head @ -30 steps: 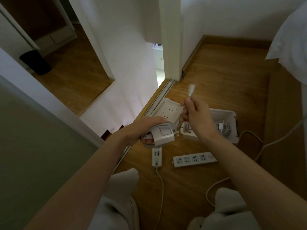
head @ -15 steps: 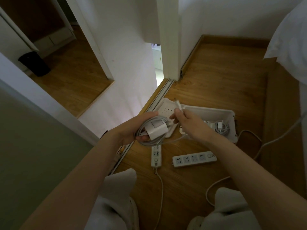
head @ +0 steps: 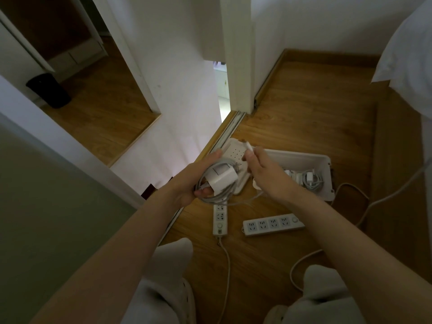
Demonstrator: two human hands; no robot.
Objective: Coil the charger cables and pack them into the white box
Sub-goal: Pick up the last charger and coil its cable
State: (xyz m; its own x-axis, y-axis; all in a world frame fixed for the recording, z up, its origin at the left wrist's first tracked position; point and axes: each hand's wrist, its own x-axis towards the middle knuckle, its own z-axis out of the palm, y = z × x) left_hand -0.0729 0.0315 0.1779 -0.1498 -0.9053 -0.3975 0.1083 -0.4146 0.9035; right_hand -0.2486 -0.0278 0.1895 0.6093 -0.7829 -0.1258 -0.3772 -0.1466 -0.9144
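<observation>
Far left of the left hand, black bin (head: 49, 90) on wooden floor (head: 304, 108), past a white wall (head: 177, 78). Left hand (head: 196, 181) gripping white charger brick (head: 222, 180) and its coiled cable (head: 217, 195). Just right, right hand (head: 264, 174) pinching plug end (head: 249, 146). Behind that hand, open white box (head: 327, 160) holding bundled cables (head: 312, 181). Below both hands, upright power strip (head: 220, 218) and long power strip (head: 273, 224). Plug end lower than a second ago, nearer the brick.

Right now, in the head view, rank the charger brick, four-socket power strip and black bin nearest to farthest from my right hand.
1. Charger brick, in the left hand, beside the right hand.
2. Four-socket power strip, on the floor.
3. Black bin, far upper left.
</observation>
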